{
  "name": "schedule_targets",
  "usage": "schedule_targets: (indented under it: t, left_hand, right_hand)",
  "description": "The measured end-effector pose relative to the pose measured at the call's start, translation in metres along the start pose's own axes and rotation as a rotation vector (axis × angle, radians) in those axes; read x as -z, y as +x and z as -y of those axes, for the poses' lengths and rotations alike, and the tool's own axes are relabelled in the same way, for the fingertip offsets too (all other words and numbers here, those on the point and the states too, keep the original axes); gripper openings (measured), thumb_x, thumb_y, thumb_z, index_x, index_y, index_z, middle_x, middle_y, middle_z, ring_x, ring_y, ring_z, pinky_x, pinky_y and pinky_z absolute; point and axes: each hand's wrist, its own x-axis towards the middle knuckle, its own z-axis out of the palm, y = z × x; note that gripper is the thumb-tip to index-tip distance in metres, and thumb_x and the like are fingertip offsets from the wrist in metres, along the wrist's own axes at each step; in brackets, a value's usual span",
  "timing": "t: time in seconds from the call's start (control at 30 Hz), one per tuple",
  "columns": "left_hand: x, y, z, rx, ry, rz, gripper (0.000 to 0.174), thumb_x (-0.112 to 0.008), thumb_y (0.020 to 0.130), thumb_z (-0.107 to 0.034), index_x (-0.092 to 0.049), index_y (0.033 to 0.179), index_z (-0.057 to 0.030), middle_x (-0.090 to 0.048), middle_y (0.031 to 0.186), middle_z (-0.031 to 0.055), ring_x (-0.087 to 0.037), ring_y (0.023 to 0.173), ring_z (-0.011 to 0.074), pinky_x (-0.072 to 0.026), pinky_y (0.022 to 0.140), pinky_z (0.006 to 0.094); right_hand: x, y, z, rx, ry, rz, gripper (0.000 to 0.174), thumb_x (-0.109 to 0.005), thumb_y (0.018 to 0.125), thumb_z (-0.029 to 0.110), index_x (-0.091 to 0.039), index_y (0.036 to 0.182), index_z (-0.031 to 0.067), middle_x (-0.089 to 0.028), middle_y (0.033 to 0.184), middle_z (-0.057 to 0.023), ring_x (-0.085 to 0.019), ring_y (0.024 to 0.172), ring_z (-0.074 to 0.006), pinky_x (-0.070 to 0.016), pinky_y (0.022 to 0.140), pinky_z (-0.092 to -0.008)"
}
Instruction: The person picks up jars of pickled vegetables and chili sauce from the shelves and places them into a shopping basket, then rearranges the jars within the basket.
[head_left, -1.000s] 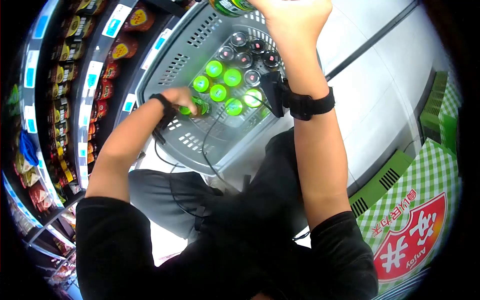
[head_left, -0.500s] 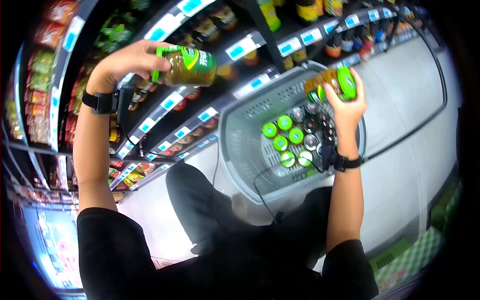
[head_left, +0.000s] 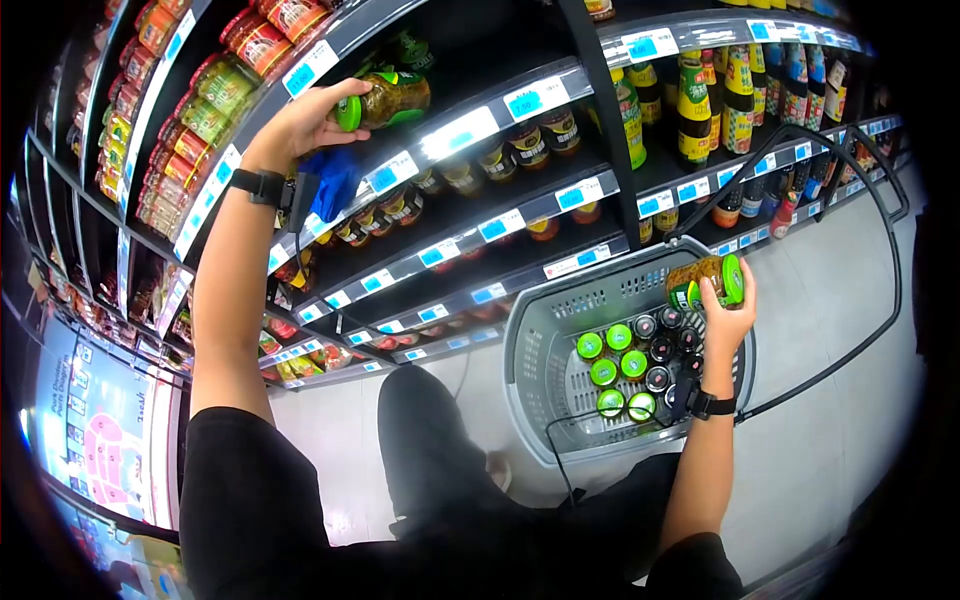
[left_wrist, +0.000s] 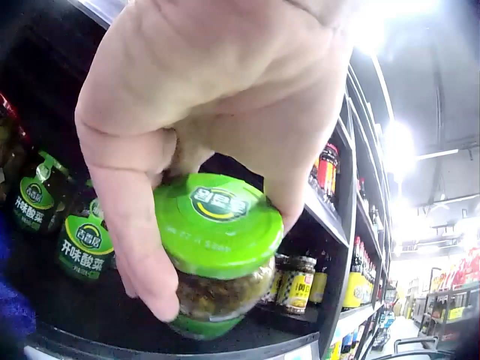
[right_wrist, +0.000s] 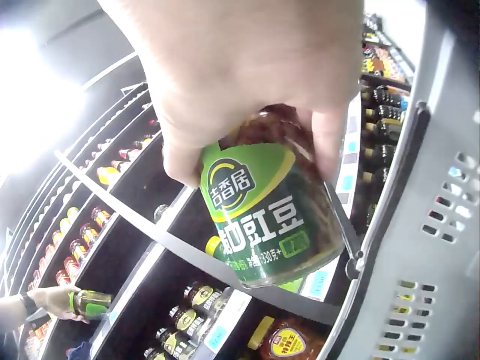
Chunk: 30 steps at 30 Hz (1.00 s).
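My left hand [head_left: 300, 122] grips a pickle jar [head_left: 397, 98] by its green lid, the jar lying sideways at a shelf in the head view. In the left wrist view, thumb and fingers hold the lid's [left_wrist: 217, 225] sides, and similar jars [left_wrist: 84, 244] stand deeper on that shelf. My right hand [head_left: 730, 328] holds another green-lidded jar [head_left: 690, 285], tilted over the far right of the grey basket [head_left: 528, 375]. Its green label [right_wrist: 259, 202] faces the right wrist camera. Inside the basket stand several jars with green lids [head_left: 603, 373] and several with dark lids [head_left: 657, 378].
Shelves with price-tag rails [head_left: 460, 132] run along the left and front, carrying jars and sauce bottles [head_left: 693, 105]. A blue cloth-like item [head_left: 333, 183] hangs at the rail below my left hand. The basket's black handle [head_left: 870, 335] loops out to the right.
My left hand has risen out of the basket with a jar and reached the shelf. The right hand, still holding its jar, stays over the basket's right side. The head view has turned toward the shelves.
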Motion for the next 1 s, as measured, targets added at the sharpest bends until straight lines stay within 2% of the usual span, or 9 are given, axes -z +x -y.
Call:
schedule_targets:
  t: [0.13,0.3,0.4,0.43,0.53,0.73,0.8,0.9,1.0]
  left_hand:
    - [0.003,0.01,0.007,-0.011,0.045,-0.111,0.06,-0.076,0.086,-0.045,-0.063,0.126,-0.0025,-0.068,0.116,0.0134,-0.072,0.089,0.0242,-0.0618,0.081,0.0296]
    - [0.015,0.028,0.024,0.049,0.174,-0.306,0.069,-0.074,0.084,-0.052,-0.058,0.135,-0.0085,-0.063,0.124,0.0128,-0.068,0.097,0.0268,-0.0611,0.074,0.0318]
    - [0.03,0.045,0.04,0.002,0.408,-0.464,0.066,-0.071,0.083,-0.064,-0.071,0.118,-0.008,-0.07,0.097,0.0117,-0.067,0.071,0.0158,-0.049,0.055,0.0221]
    - [0.026,0.036,0.036,-0.031,0.448,-0.435,0.066,-0.07,0.083,-0.066,-0.073,0.113,-0.0078,-0.071,0.089,0.0113,-0.065,0.066,0.0146,-0.0457,0.053,0.0224]
    - [0.038,0.045,0.045,-0.047,0.406,-0.367,0.064,-0.071,0.084,-0.062,-0.073,0.117,-0.0075,-0.073,0.095,0.011,-0.066,0.068,0.0164,-0.048,0.055,0.0263]
    - [0.041,0.061,0.054,-0.076,0.097,-0.193,0.065,-0.075,0.087,-0.051,-0.067,0.125,0.0007,-0.07,0.119,0.0135,-0.064,0.107,0.0209,-0.0494,0.094,0.0339]
    - [0.054,0.076,0.062,-0.121,0.225,-0.181,0.063,-0.074,0.089,-0.051,-0.066,0.126,-0.0003,-0.07,0.12,0.0136,-0.064,0.107,0.0213,-0.0495,0.094,0.0353]
    - [0.034,0.041,0.051,-0.208,0.359,-0.319,0.062,-0.071,0.091,-0.05,-0.064,0.13,-0.0014,-0.069,0.12,0.0143,-0.064,0.107,0.0223,-0.0492,0.094,0.0351]
    - [0.047,0.046,0.086,-0.467,0.358,-0.506,0.066,-0.075,0.089,-0.042,-0.058,0.132,0.0043,-0.065,0.129,0.0253,-0.064,0.114,0.0347,-0.0489,0.096,0.041]
  right_hand:
    - [0.002,0.001,0.0,0.016,-0.033,-0.016,0.064,-0.084,0.079,0.003,-0.056,0.137,-0.0006,-0.065,0.124,-0.0129,-0.065,0.104,-0.0184,-0.0544,0.09,-0.0312]
    - [0.0,-0.002,0.006,0.006,0.042,-0.006,0.065,-0.084,0.078,0.002,-0.057,0.136,-0.0013,-0.065,0.123,-0.0136,-0.065,0.105,-0.0192,-0.0547,0.091,-0.0331]
    - [0.0,-0.002,0.001,0.002,0.015,0.02,0.066,-0.084,0.078,0.002,-0.056,0.137,-0.0017,-0.065,0.122,-0.0135,-0.065,0.105,-0.0193,-0.0546,0.092,-0.0328]
    - [-0.001,-0.004,0.006,-0.002,0.011,0.036,0.067,-0.085,0.077,0.002,-0.056,0.137,-0.0015,-0.066,0.122,-0.0135,-0.066,0.106,-0.0195,-0.0545,0.092,-0.0328]
    - [-0.004,-0.005,0.001,-0.008,-0.011,0.062,0.068,-0.085,0.077,0.003,-0.056,0.138,-0.0014,-0.066,0.122,-0.014,-0.066,0.106,-0.0197,-0.0546,0.092,-0.0329]
    - [-0.014,-0.011,0.0,0.017,-0.071,0.111,0.07,-0.087,0.074,0.005,-0.056,0.137,-0.0011,-0.066,0.124,-0.0149,-0.066,0.108,-0.0212,-0.0533,0.095,-0.0344]
    - [-0.016,-0.013,-0.007,0.027,-0.11,0.135,0.071,-0.088,0.073,0.006,-0.057,0.137,-0.0012,-0.066,0.124,-0.0152,-0.065,0.11,-0.022,-0.0522,0.097,-0.0351]
    - [-0.022,-0.017,-0.009,0.011,-0.14,0.18,0.07,-0.087,0.073,0.005,-0.057,0.137,-0.0009,-0.066,0.124,-0.0147,-0.064,0.11,-0.0213,-0.0524,0.097,-0.0347]
    - [-0.033,-0.021,0.005,0.014,-0.082,0.2,0.071,-0.085,0.074,0.002,-0.055,0.139,-0.0004,-0.065,0.124,-0.0132,-0.064,0.108,-0.0201,-0.0528,0.095,-0.0338]
